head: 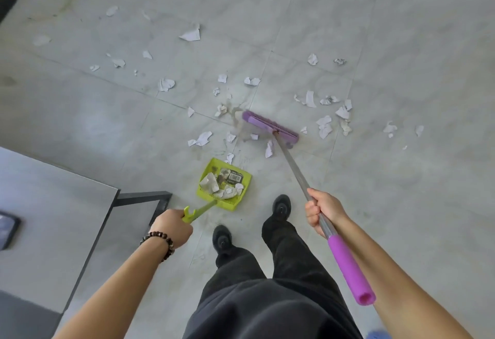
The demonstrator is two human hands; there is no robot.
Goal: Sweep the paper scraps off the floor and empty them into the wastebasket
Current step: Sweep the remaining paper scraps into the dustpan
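Purple broom (296,172) in curled right grip (322,211)

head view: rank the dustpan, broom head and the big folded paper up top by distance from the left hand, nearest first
Measured from the left hand:
1. dustpan, just ahead of the hand, which grips its handle
2. broom head, farther forward and off to the right
3. big folded paper, far ahead near the top of the view
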